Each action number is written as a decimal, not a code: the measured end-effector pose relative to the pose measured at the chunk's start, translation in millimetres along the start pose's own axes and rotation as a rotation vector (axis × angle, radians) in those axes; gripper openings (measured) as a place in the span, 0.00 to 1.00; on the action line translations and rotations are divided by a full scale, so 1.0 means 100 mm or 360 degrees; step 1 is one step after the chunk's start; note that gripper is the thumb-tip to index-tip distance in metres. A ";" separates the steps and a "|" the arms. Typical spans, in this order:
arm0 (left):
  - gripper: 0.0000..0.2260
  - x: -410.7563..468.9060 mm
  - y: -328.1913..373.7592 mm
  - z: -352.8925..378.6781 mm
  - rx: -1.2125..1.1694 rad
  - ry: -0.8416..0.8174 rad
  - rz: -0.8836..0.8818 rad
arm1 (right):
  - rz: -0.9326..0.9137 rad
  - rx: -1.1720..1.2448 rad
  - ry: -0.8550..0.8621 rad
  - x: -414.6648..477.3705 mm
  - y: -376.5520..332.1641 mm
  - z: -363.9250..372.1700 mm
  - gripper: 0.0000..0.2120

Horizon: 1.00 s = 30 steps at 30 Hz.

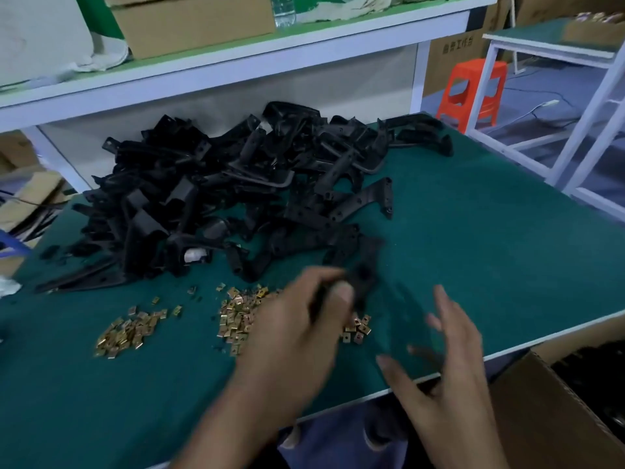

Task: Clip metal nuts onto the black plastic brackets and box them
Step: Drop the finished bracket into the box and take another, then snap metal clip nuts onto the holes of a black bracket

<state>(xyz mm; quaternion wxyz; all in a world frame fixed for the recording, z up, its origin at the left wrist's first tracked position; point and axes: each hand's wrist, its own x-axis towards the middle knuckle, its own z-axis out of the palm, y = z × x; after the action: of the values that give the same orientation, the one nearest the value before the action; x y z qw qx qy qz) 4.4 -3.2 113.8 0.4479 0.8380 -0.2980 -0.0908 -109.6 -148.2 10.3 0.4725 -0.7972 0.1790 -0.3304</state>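
Note:
My left hand [297, 330] grips one black plastic bracket [363, 279] above the green table, its thumb pressed on the part. The bracket is blurred by motion and stretches right toward my right hand [443, 370], which is spread open with fingers straight, just beside the bracket's far end. A big heap of black brackets [236, 191] lies at the back of the table. Brass-coloured metal nuts lie in two loose piles: one [128, 331] at the left, one [240, 314] partly hidden under my left hand.
An open cardboard box [554, 401] with dark parts inside stands below the table's front right edge [507, 353]. A white shelf [236, 59] with a carton and a bottle runs behind the heap. An orange stool [473, 91] and a white frame table stand at the right.

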 end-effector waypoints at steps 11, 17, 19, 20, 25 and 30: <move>0.14 0.27 -0.70 0.20 0.0746 -0.0116 0.0184 | 0.0618 0.0972 0.0284 0.25 -0.06 -0.09 0.36; 0.15 0.85 -1.18 0.32 0.1194 -0.0208 0.0129 | 0.0808 0.1113 0.0167 0.15 -0.10 -0.18 0.38; 0.12 0.90 -1.17 0.33 0.1181 -0.0267 0.0152 | 0.0838 0.1167 0.0173 0.10 -0.12 -0.19 0.37; 0.11 0.91 -1.15 0.33 0.1142 -0.0293 0.0154 | 0.0854 0.1209 0.0188 0.09 -0.12 -0.19 0.34; 0.08 0.94 -1.08 0.31 0.1063 -0.0386 0.0085 | 0.0888 0.1279 0.0196 0.11 -0.12 -0.18 0.27; 0.06 0.98 -1.04 0.34 0.0999 -0.0433 -0.0112 | 0.0878 0.1287 0.0138 0.12 -0.17 -0.18 0.26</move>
<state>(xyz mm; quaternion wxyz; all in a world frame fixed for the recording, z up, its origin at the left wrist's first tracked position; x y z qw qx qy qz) 112.7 -39.7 21.9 0.1208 0.9250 -0.3394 -0.1210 -113.8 -158.9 35.5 0.8062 -0.4582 0.2604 -0.2688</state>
